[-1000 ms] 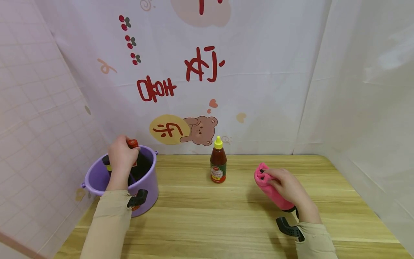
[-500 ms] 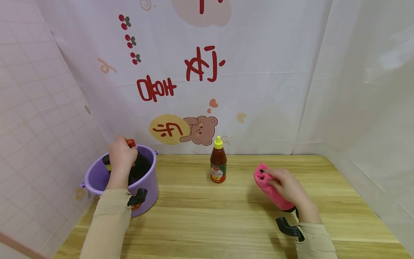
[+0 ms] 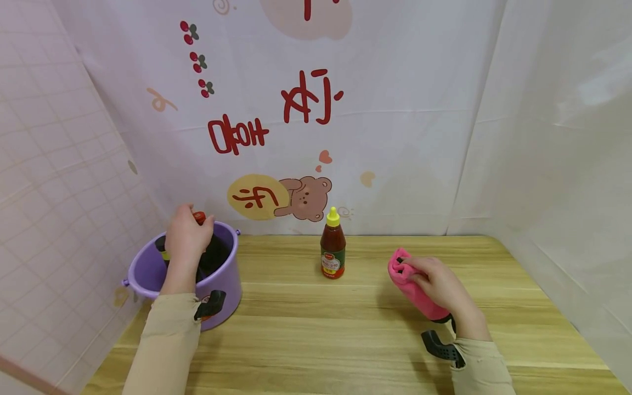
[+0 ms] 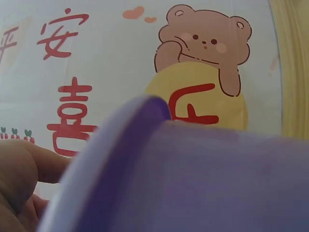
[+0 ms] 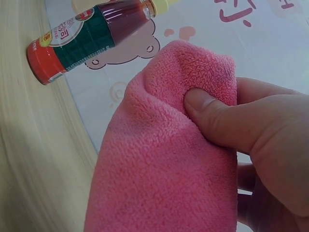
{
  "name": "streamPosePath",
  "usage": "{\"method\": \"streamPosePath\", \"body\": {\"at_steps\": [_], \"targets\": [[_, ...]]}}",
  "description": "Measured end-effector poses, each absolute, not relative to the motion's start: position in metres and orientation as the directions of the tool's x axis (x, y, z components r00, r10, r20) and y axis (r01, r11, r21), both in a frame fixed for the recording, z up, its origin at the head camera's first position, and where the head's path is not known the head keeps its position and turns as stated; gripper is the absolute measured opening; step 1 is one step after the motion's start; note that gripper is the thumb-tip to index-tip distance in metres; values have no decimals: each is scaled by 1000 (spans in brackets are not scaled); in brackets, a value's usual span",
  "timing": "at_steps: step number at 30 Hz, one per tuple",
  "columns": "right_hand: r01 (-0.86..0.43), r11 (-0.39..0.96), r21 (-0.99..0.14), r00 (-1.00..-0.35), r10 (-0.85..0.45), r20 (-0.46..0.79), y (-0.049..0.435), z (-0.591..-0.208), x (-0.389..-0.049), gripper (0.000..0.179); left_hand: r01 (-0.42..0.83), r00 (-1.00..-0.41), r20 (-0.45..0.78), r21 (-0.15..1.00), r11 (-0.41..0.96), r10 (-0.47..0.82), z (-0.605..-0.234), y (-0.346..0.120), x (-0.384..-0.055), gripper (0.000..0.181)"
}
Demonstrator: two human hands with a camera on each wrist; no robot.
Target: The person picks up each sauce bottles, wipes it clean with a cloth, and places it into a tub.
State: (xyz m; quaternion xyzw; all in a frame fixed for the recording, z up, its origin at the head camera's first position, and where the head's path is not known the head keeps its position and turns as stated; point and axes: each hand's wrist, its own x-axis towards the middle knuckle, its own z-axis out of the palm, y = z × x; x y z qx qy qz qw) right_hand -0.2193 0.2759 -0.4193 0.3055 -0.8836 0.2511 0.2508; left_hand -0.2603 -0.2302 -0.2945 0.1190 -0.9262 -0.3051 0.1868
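In the head view my left hand (image 3: 186,236) is inside the rim of a purple bucket (image 3: 224,285). Its thumb stands apart from the fingers beside a red-capped bottle (image 3: 199,217), whose body is mostly hidden. The left wrist view shows the left thumb (image 4: 48,164) extended near the blurred bucket rim. On the right, my right hand (image 3: 441,285) pinches the upper end of a folded pink plush cloth (image 5: 154,145), thumb in front. Small dark patches show at both ends of the cloth. A sauce bottle (image 3: 333,249) with a yellow nozzle stands upright between the hands.
Black-topped items (image 3: 162,244) stand in the bucket left of my hand. The wooden table (image 3: 316,340) spans the front. Behind it hangs a printed white cloth backdrop (image 3: 405,142), with white sheets closing both sides.
My left thumb has lifted and spread away from the red-capped bottle's neck, and the hand has loosened. My right hand and the pink cloth stay where they were.
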Motion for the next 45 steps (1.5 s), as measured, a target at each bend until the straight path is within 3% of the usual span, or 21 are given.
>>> {"method": "streamPosePath", "body": {"at_steps": [5, 13, 31, 45], "targets": [[-656, 697, -289, -694, -406, 594, 275, -418, -218, 35, -59, -869, 359, 610, 790, -342, -294, -225, -254, 63], [-662, 690, -292, -690, -411, 595, 274, -416, -217, 35, 133, -753, 583, 588, 798, -305, -298, -214, -243, 52], [-643, 708, -291, -704, -398, 588, 273, -420, -218, 35, 248, -678, 686, 552, 796, -264, -304, -211, -238, 45], [-682, 672, -288, -671, -420, 611, 274, -418, -219, 32, 475, -532, 821, 494, 729, -209, -326, -175, -241, 35]]}}
